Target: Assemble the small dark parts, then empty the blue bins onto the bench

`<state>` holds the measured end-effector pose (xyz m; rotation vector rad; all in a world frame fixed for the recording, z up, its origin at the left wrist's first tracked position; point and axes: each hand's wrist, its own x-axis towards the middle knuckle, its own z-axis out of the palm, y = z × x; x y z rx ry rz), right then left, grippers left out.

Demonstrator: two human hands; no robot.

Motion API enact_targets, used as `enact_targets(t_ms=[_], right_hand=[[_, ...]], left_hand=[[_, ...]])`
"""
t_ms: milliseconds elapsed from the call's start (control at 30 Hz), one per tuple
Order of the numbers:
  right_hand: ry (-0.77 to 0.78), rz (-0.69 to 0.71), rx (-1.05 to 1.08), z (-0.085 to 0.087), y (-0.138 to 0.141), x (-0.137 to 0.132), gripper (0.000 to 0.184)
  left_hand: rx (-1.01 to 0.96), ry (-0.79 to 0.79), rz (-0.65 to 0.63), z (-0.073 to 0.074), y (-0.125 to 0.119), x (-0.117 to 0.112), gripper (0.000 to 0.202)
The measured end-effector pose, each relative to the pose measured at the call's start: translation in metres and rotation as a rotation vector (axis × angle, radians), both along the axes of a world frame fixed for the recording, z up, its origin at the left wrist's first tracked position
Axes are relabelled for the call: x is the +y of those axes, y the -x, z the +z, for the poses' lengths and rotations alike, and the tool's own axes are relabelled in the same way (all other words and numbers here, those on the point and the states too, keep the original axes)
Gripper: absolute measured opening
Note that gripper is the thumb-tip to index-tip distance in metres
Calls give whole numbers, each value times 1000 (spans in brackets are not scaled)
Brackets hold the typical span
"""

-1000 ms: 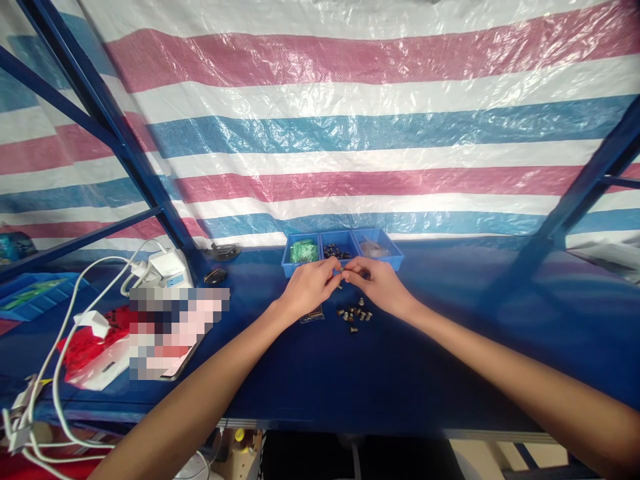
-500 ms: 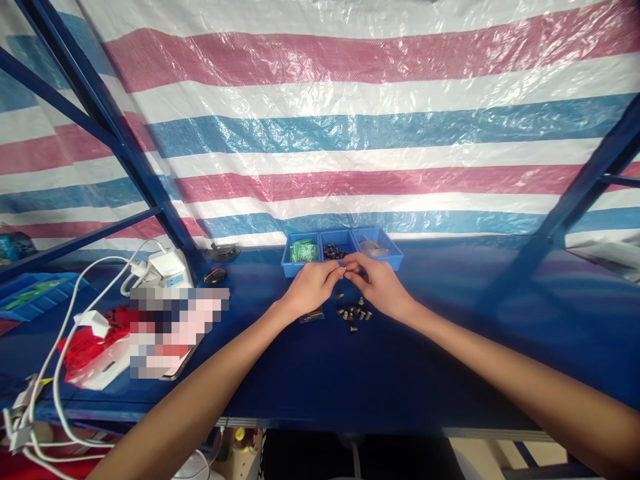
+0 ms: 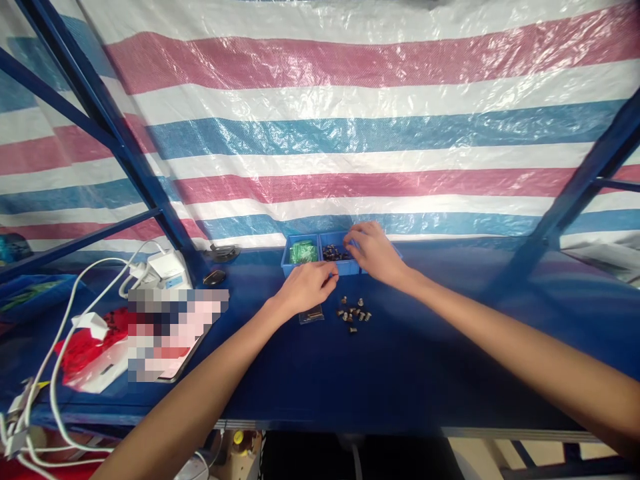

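My left hand [image 3: 309, 285] is closed just in front of the blue divided tray [image 3: 350, 269], thumb and forefinger pinched together. Whatever they hold is hidden or too small to name. My right hand [image 3: 374, 252] is over the tray, its curved fingers slightly apart near the divider beside the middle compartment; nothing shows between them. Small dark parts [image 3: 334, 252] fill that middle compartment. Green packets [image 3: 303, 252] lie in the left one, and the right one is mostly hidden by my hand. Several small metal fittings [image 3: 354, 313] lie scattered on the blue table below my hands.
A small clear bag [image 3: 312, 314] lies beneath my left wrist. Further left are a black mouse [image 3: 215, 277], a white power strip [image 3: 173, 270], looping white cables [image 3: 55, 373] and a red bag [image 3: 83, 343]. A striped sheet [image 3: 350, 153] hangs behind the table.
My hands, fingertip to fingertip before, have separated. The right hand has moved away over the tray; the left has shifted slightly left and stays pinched. One more fitting seems visible on the table.
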<state>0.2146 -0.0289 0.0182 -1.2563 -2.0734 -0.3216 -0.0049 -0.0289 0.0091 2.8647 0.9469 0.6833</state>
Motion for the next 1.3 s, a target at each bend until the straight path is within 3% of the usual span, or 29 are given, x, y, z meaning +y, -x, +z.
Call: enact_targets(t_ms=[133, 233, 367, 467, 667, 1000, 1167, 1300], right_hand=[[43, 17, 15, 9, 1, 9, 34], [102, 95, 48, 6, 4, -14, 32], [361, 245, 22, -7, 3, -50, 29], [452, 257, 35, -20, 1, -62, 29], [466, 204, 3, -30, 6, -61, 27], [463, 93, 48, -27, 12, -65, 25], [465, 104, 187, -30, 11, -61, 26], [501, 157, 340, -28, 12, -58, 25]], left_hand=[[88, -29, -45, 3, 3, 0, 18], [52, -64, -9, 6, 7, 3, 19], [37, -60, 39, 10, 12, 7, 13], [77, -48, 17, 9, 10, 6, 9], [170, 43, -98, 5, 4, -2, 10], [189, 53, -121, 0, 0, -3, 10], [109, 50, -116, -2, -3, -8, 4], [-19, 94, -133, -4, -4, -10, 23]])
